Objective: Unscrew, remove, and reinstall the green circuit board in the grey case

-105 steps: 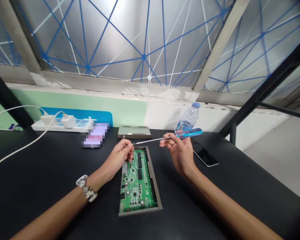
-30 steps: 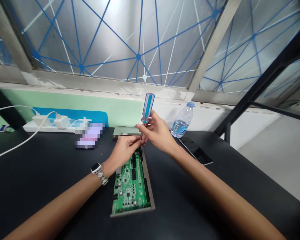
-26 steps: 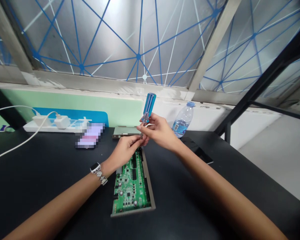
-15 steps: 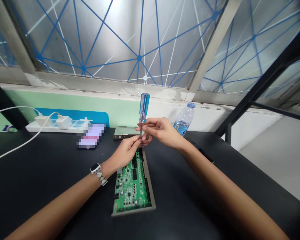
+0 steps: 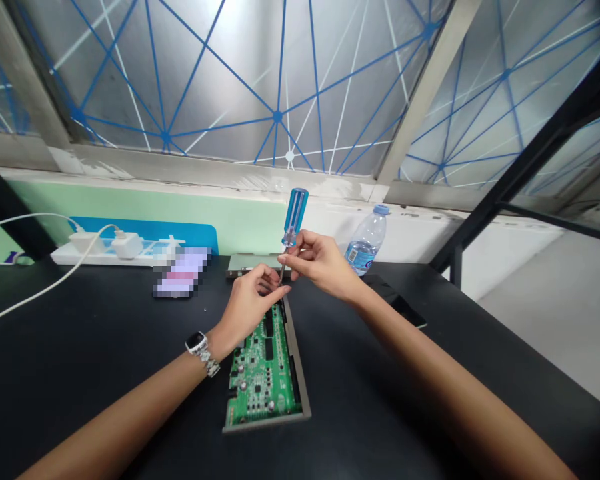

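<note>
A green circuit board [image 5: 263,373] lies in a grey metal tray [image 5: 300,383] on the black table. My right hand [image 5: 320,263] is closed round a screwdriver with a clear blue handle [image 5: 294,217], held upright with its shaft pointing down at the board's far end. My left hand [image 5: 250,300] rests at that far end, its fingers curled and pinched near the shaft's tip; what they hold is hidden. A watch is on my left wrist.
A grey metal cover [image 5: 250,263] lies behind the board. A water bottle [image 5: 365,243] and a dark phone [image 5: 405,310] sit to the right. A white power strip [image 5: 110,250] with chargers and a cable lies at the back left.
The screwdriver went from lying level in my right hand to standing upright over the board's far end. My left hand stayed at the tip. In the last second little has moved.
</note>
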The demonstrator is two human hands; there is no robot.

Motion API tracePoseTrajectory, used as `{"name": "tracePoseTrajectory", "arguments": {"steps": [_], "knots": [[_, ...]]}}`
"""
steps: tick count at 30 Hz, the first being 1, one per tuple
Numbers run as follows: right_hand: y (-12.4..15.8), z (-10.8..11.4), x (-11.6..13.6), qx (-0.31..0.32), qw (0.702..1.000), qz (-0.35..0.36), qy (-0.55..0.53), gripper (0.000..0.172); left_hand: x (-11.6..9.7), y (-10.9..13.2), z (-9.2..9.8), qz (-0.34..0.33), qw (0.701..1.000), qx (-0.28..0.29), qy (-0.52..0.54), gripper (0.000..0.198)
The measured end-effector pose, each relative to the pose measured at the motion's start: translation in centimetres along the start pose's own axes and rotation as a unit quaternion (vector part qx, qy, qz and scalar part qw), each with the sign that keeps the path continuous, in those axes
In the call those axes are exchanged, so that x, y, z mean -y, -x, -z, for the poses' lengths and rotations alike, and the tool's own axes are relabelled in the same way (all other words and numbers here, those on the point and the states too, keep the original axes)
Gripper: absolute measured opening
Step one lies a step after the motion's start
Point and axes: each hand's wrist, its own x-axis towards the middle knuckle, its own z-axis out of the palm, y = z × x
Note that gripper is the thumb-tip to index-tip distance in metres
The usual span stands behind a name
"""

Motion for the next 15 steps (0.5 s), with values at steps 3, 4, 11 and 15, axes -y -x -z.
{"name": "tracePoseTrajectory", "arguments": {"steps": [3, 4, 11, 15], "knots": [[-0.02, -0.33, -0.18, -0.016, 1.0, -0.004, -0.002, 0.034, 0.24, -0.06, 0.04, 0.005, 1.0, 0.002, 0.001, 0.017], [-0.03, -0.42, -0.25, -0.023, 1.0, -0.004, -0.001, 0.035, 0.31, -0.09, 0.08, 0.008, 1.0, 0.006, 0.006, 0.016], [0.05, -0.15, 0.01, 0.019, 0.999, -0.019, 0.022, 0.033, 0.35, -0.11, 0.37, 0.01, 0.996, 0.073, 0.057, 0.011], [0.18, 0.3, 0.44, 0.074, 0.996, -0.041, 0.013, 0.036, 0.44, 0.02, 0.46, 0.006, 0.993, 0.105, 0.057, 0.017]]}}
